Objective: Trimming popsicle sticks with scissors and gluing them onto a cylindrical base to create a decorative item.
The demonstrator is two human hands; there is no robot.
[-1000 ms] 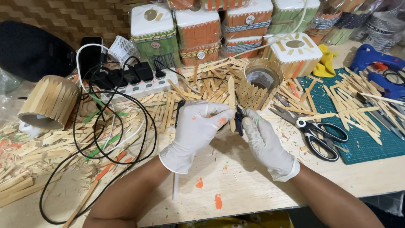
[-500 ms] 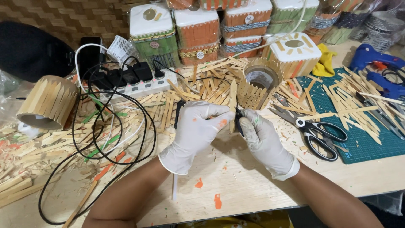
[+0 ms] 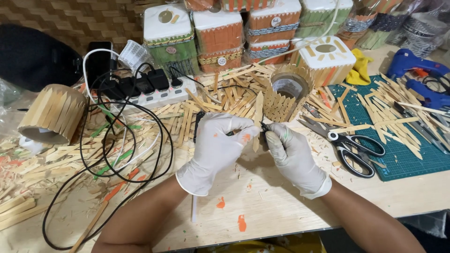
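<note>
Wooden stick point(image 3: 258, 117) stands upright, gripped between left hand point(image 3: 216, 147) and right hand point(image 3: 290, 154) fingers.

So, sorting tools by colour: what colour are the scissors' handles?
Black with white trim, on the steel scissors; head view.

Both hands wear thin, matt white rubbery gloves, the left hand point(image 3: 217, 145) and right hand point(image 3: 291, 157) pinching a pale, bare wooden stick point(image 3: 257, 117) over a paint-flecked, raw wood table point(image 3: 262, 206), beside glossy steel scissors point(image 3: 349, 143) with black plastic handles and a matt green cutting mat point(image 3: 408, 154).
</note>
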